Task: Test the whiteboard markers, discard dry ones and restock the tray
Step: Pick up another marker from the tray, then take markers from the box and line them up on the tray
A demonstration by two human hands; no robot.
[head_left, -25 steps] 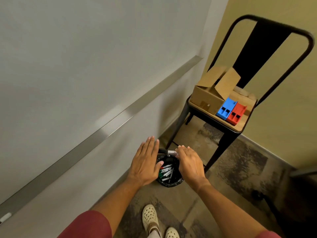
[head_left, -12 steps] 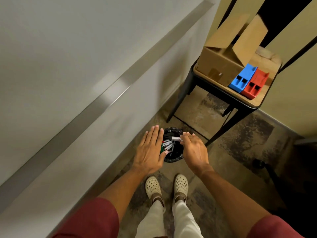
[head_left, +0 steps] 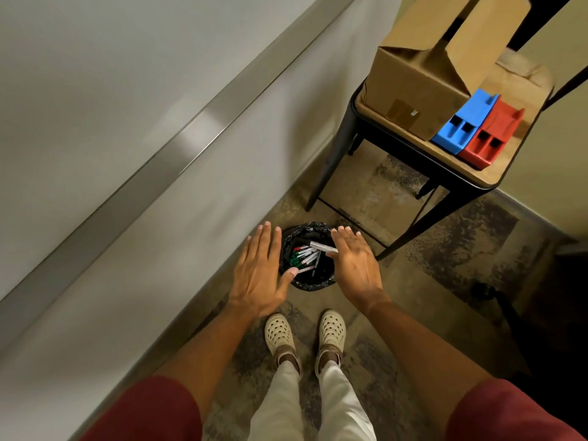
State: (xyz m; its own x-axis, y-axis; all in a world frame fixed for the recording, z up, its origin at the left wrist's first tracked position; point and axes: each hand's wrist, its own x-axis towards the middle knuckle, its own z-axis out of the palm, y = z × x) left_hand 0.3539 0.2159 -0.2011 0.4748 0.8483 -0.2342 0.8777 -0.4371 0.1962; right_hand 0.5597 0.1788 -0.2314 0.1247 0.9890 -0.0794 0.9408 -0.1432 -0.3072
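Observation:
A small bin with a black liner [head_left: 313, 283] stands on the floor by the wall, and several discarded markers [head_left: 302, 258] with green and red caps lie inside. My left hand [head_left: 259, 276] hovers flat over the bin's left rim, fingers straight, holding nothing. My right hand [head_left: 354, 265] is above the right rim with its fingers stretched out. A black-capped white marker [head_left: 319, 246] sticks out to the left from between its thumb and forefinger. The whiteboard's metal tray rail [head_left: 191, 130] runs diagonally along the wall at the left.
A black metal chair [head_left: 397, 146] stands at the upper right, carrying an open cardboard box [head_left: 413, 87], a blue holder [head_left: 463, 124] and a red holder [head_left: 491, 140]. My feet in pale clogs [head_left: 280, 335] are just behind the bin.
My view has tilted down, so the chair moved up in frame and my feet and legs came into sight. Both hands stay over the bin, the marker still at my right hand.

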